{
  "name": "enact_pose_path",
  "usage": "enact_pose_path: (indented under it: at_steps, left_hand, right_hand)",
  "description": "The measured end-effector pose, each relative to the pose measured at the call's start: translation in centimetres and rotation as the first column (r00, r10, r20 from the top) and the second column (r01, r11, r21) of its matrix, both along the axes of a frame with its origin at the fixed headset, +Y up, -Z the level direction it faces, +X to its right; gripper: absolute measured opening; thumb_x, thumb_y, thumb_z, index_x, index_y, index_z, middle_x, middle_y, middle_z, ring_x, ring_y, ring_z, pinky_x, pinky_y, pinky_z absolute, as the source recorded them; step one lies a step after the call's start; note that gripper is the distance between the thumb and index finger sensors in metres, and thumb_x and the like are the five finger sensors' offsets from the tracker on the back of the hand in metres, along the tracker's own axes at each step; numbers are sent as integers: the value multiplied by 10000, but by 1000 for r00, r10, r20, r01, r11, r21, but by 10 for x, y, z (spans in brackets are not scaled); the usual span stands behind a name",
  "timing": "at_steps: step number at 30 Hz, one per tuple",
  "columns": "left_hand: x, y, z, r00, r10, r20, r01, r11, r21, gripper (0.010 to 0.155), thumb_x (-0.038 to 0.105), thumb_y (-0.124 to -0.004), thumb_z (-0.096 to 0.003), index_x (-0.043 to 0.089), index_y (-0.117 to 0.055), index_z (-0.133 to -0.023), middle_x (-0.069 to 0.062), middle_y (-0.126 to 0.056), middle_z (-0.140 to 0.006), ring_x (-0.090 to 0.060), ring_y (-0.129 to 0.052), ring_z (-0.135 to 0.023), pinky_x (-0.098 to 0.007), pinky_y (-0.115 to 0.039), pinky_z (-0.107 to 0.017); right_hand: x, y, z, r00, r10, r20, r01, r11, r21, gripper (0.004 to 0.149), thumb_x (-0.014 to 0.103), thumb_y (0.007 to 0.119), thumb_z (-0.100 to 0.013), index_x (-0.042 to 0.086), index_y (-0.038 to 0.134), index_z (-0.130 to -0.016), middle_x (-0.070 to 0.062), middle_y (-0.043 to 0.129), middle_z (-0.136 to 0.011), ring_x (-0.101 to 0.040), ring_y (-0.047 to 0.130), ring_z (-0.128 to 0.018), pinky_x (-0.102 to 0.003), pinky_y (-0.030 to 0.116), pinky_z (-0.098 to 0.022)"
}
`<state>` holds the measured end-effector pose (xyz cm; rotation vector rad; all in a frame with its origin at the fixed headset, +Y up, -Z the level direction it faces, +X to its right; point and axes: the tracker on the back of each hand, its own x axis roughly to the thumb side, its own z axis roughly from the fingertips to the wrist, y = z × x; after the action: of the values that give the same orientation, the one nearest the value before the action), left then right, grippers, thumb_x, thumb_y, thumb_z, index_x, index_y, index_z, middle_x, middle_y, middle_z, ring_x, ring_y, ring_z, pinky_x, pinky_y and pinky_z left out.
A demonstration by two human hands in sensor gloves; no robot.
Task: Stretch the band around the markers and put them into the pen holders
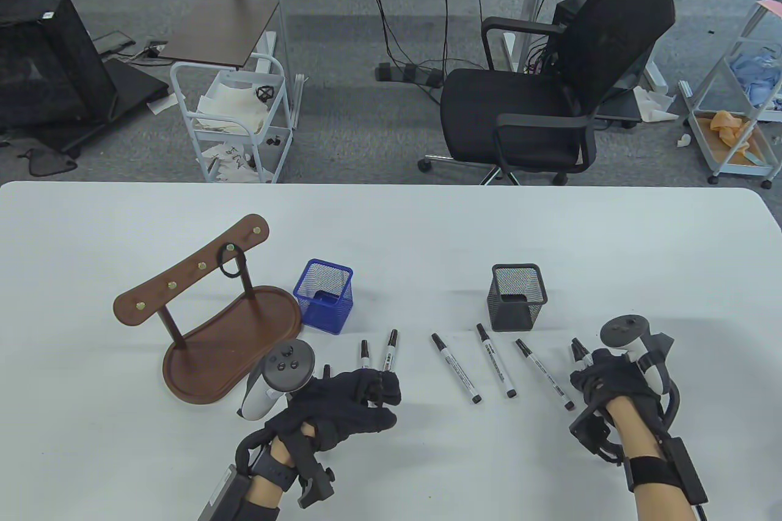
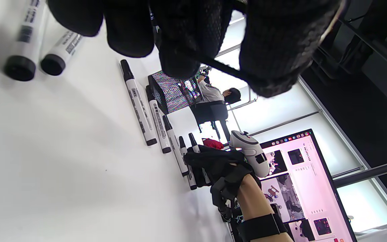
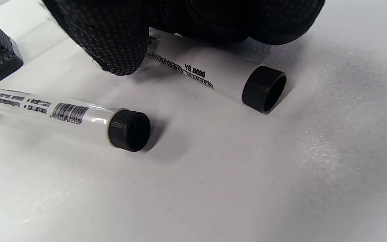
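Evidently the left hand (image 1: 348, 408) stretches a band (image 2: 225, 69) between curled fingers beside two markers (image 1: 377, 356) near the blue holder (image 1: 324, 296); right hand (image 1: 611, 383) fingers clasp another marker (image 3: 213, 79). Keep the loop wide when slipping it over.

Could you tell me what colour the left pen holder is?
Blue mesh, clearest in the table view.

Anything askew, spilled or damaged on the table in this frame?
Nothing stands out. Both pen holders, blue and black, stand upright, the loose markers lie capped on the table, and one band hangs on the wooden rack.
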<state>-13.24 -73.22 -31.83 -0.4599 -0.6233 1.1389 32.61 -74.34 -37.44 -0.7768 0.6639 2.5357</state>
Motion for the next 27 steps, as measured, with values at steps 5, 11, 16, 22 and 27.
enact_pose_path:
  at_steps: [5, 11, 16, 22, 27]
  left_hand:
    - [-1, 0, 0, 1000, 1, -1, -1, 1000, 0, 711, 415, -912, -520, 72, -634, -1078, -151, -816, -1068, -478, -670, -1022, -685, -564, -733]
    - [-1, 1, 0, 1000, 4, -3, -4, 1000, -2, 710, 416, -911, -521, 73, -633, -1077, -153, -820, -1064, -478, -673, -1020, -684, -565, -733]
    - [-3, 1, 0, 1000, 6, -5, -7, 1000, -3, 713, 417, -911, -521, 74, -628, -1079, -154, -817, -1066, -476, -673, -1020, -684, -563, -734]
    - [-3, 2, 0, 1000, 6, -6, -6, 1000, -5, 710, 416, -910, -522, 72, -632, -1077, -152, -816, -1066, -476, -672, -1021, -684, -564, -734]
    - [-3, 2, 0, 1000, 8, -5, -8, 1000, -5, 709, 416, -910, -522, 71, -633, -1077, -153, -819, -1064, -477, -675, -1019, -684, -564, -733]
  right_hand:
    - [-4, 0, -2, 999, 42, -2, -42, 999, -3, 565, 320, 880, -510, 188, 600, -982, -68, 732, -865, -257, 842, -630, -487, 780, -518]
    - [-4, -1, -3, 999, 46, -16, -46, 999, 9, 500, 311, 868, -515, 168, 647, -941, -74, 746, -841, -267, 837, -625, -496, 771, -521]
    - [1, 2, -5, 999, -32, -24, 32, 999, 4, 499, 318, 813, -535, 138, 621, -959, -89, 715, -871, -286, 807, -666, -516, 738, -552]
    - [3, 12, -6, 996, -72, -52, 73, 997, 29, 484, 332, 757, -548, 153, 572, -958, -103, 690, -894, -299, 784, -686, -524, 714, -571]
    - [-4, 19, -7, 985, -122, -119, 125, 992, 18, 479, 336, 709, -554, 154, 529, -958, -132, 670, -929, -336, 763, -717, -551, 683, -592]
